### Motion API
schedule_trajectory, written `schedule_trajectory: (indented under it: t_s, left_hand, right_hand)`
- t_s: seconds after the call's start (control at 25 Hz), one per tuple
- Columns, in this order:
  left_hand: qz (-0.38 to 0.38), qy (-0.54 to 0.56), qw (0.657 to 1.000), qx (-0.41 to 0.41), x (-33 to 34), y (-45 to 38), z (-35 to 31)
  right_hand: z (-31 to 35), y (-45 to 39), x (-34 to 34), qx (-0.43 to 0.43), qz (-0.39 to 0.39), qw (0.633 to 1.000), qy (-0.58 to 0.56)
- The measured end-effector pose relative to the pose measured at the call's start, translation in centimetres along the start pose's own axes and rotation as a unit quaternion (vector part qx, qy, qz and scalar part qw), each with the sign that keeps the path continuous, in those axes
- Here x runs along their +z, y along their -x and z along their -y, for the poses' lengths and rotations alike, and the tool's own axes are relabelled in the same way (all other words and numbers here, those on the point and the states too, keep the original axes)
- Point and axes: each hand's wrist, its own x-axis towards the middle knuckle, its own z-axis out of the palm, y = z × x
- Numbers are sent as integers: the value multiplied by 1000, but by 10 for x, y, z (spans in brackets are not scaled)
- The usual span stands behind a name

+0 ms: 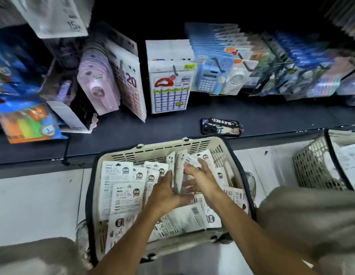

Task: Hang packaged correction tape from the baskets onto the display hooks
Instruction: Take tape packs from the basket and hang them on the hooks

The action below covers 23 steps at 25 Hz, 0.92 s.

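**Two hands gathering packets in the basket**

Both of our hands are reaching down into the cream shopping basket [152, 153], which is sitting on the pale floor below the dark shelf ledge [133, 128]. We are pressing a small upright stack of correction tape packets [179, 173] between our palms: our left hand [164, 192] is lying flat against its left side with fingers straight, and our right hand [200, 175] is bracing the other side with fingers spread, not curled round anything. More white packets [123, 187] are lying loose and overlapping across the basket bottom. A phone [221, 127] is resting on the ledge just beyond the basket. Above it, display hooks [174, 69] are carrying hanging stationery packs. A second basket [319, 165] is standing well apart at the right.
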Motion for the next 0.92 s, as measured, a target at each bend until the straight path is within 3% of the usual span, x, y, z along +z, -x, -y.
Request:
schedule_trajectory:
  t_s: [0.08,0.16,0.28,0.32,0.44,0.48,0.6,0.68,0.72,0.76,0.8,0.88,0.92]
  left_hand:
    - [-70,34,997,-15,-6,-9,-4]
    - [-108,-14,993,-38,-11,-14,-5]
    - [-118,-79,988,-62,-15,-15,-1]
    - [-125,-71,987,-70,-15,-15,1]
    - [-136,-8,988,-74,-23,-10,6]
    - [-130,30,988,-71,-28,-10,8]
    - [-127,131,981,-69,-45,-5,10]
    - [-137,159,976,-65,-50,-3,11]
    - [-137,173,973,-63,-50,-1,12]
    - [-132,190,971,-64,-49,0,13]
    - [-122,208,968,-65,-47,0,14]
    - [-92,248,962,-71,-43,2,13]
    - [-71,277,955,-78,-42,2,10]
  right_hand:
    - [0,-1,10,4,74,997,12]
    - [2,-1,7,-17,145,988,50]
    - [2,1,-18,-53,150,974,165]
    - [0,3,-26,-56,179,946,263]
    - [-17,8,-29,-49,255,809,527]
    - [-20,9,-28,-65,236,813,528]
    - [6,13,-44,-83,157,897,404]
    - [37,16,-64,-143,29,944,297]
    - [51,20,-69,-194,-51,941,271]
    - [63,26,-67,-248,-128,909,311]
    - [69,31,-58,-302,-175,847,400]
    - [54,44,-23,-426,-180,714,525]
    - [41,53,-4,-451,-155,676,561]
